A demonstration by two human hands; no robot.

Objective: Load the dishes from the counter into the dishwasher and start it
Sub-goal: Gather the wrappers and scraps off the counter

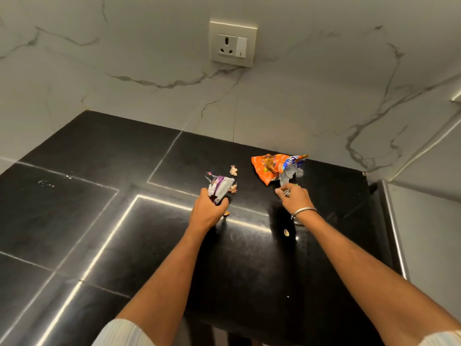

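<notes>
Counter (104,221): black and glossy, it lies under both your hands; no dish shows on it.
Orange packet (270,168): crumpled, it lies on the counter just beyond your right hand.
Left hand (208,211): your fingers curl around a purple-white wrapper (220,187), which sticks out above your grip.
Right hand (295,198): your fingers curl and pinch a small piece I cannot name, at the silver edge of the orange packet.
Scraps (233,170): small bits lie beside the wrapper, above your left grip.
Shell (286,232): it lies below your right wrist.
</notes>
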